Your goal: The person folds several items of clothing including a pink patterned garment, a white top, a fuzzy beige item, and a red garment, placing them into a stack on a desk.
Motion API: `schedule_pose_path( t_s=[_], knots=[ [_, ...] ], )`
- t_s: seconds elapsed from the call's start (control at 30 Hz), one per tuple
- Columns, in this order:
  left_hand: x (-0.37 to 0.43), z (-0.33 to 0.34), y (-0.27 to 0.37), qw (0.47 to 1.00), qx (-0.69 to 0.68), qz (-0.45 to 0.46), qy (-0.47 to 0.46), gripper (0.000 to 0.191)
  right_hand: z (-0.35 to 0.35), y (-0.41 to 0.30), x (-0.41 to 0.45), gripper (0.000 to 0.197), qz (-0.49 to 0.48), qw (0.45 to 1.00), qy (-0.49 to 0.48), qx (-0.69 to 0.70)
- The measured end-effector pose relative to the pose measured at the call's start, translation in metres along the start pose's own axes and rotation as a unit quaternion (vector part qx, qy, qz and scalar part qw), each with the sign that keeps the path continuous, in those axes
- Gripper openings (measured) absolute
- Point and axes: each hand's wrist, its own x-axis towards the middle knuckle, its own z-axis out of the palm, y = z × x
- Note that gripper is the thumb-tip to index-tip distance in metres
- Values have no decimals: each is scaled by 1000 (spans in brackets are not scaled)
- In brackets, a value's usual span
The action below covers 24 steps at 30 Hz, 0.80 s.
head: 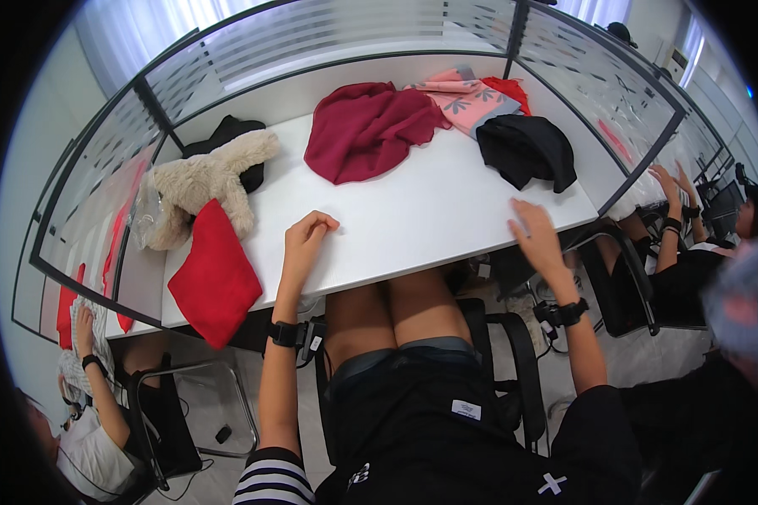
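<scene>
My left hand (307,241) rests at the near part of the white table (379,221), its fingers curled and nothing seen in them. My right hand (534,233) is over the table's right front edge with fingers apart, holding nothing. Just beyond it lies a crumpled black cloth (527,151). A dark red cloth (369,129) lies at the back middle. Next to it are a pink and grey patterned cloth (464,104) and a bright red cloth (511,91). Left of my left hand, a red cloth (216,278) hangs over the front edge, touching a beige plush toy (208,180).
Another black cloth (227,136) lies behind the plush toy, and clear plastic wrap (145,211) is at its left. Framed clear partitions (606,82) surround the table. People sit at both sides; one person's hands (673,186) are beyond the right partition.
</scene>
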Motion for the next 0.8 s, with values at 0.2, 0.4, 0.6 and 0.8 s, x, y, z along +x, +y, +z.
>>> schedule_pose_path(
  t_s=[0.2, 0.4, 0.6, 0.8],
  knots=[
    [-3, -5, -4, 999, -29, -6, 12, 17, 19, -68, -2, 45, -47, 996, -47, 51],
    [-3, -4, -1, 1000, 8, -1, -13, 18, 21, -87, -12, 34, -126, 980, -45, 150],
    [-4, -2, 0, 1000, 5, 11, 20, 17, 5, -111, -2, 19, 63, 953, -47, 291],
    [-12, -2, 9, 999, -29, 13, 12, 12, 27, -138, 31, 11, 192, 817, -61, 541]
  ],
)
